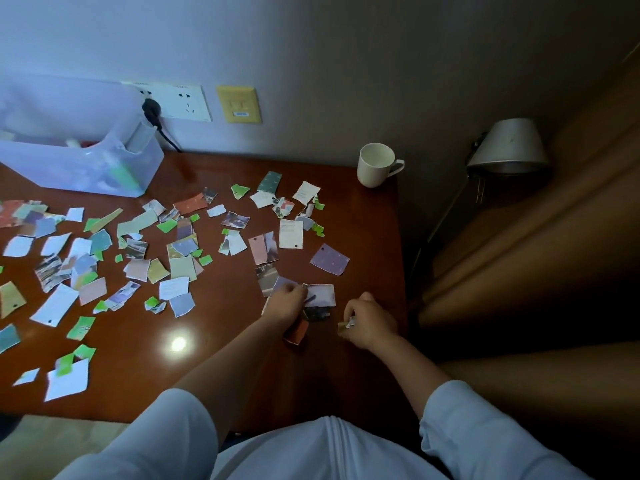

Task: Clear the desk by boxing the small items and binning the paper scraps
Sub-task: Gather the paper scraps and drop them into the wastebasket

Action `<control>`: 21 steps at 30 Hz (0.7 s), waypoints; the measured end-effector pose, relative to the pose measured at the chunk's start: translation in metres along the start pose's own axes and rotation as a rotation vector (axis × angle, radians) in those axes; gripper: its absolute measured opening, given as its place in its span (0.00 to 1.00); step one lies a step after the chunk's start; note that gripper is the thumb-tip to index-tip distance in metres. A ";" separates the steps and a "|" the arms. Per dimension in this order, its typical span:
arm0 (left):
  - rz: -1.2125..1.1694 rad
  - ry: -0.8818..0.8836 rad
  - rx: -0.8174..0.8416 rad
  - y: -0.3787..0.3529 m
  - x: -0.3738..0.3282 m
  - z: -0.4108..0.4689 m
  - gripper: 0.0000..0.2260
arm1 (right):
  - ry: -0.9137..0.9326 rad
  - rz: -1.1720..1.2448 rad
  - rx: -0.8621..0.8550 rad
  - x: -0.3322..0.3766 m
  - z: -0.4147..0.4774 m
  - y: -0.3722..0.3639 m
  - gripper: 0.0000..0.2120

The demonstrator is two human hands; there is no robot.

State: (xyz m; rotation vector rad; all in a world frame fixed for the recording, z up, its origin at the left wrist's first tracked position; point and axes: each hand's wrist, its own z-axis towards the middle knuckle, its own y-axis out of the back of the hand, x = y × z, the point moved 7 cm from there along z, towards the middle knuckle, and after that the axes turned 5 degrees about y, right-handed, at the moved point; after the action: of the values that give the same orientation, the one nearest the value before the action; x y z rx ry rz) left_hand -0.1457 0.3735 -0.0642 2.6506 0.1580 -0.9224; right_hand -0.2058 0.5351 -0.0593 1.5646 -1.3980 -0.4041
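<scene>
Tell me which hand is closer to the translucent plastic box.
Left. The translucent plastic box sits back-left of both; the left hand pinches paper scraps, the right hand, also holding scraps, is farther right.

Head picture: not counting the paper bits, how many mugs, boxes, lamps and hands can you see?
mug: 1
box: 1
lamp: 1
hands: 2, the left hand and the right hand, which holds scraps
Total: 5
</scene>
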 end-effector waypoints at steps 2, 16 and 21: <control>0.102 -0.054 -0.023 0.002 -0.006 0.001 0.10 | 0.019 0.051 -0.001 0.001 0.000 0.000 0.11; 1.049 -0.356 -0.013 -0.020 -0.039 0.024 0.33 | -0.187 0.962 -0.027 0.000 0.025 0.022 0.07; 1.130 -0.330 0.008 -0.023 -0.047 0.035 0.33 | -0.183 0.913 -0.029 0.005 0.037 0.021 0.06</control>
State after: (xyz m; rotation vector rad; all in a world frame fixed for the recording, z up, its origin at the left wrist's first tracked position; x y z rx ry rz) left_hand -0.2075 0.3835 -0.0668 1.9854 -1.2561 -0.8599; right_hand -0.2447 0.5174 -0.0585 0.7367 -2.0540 -0.0014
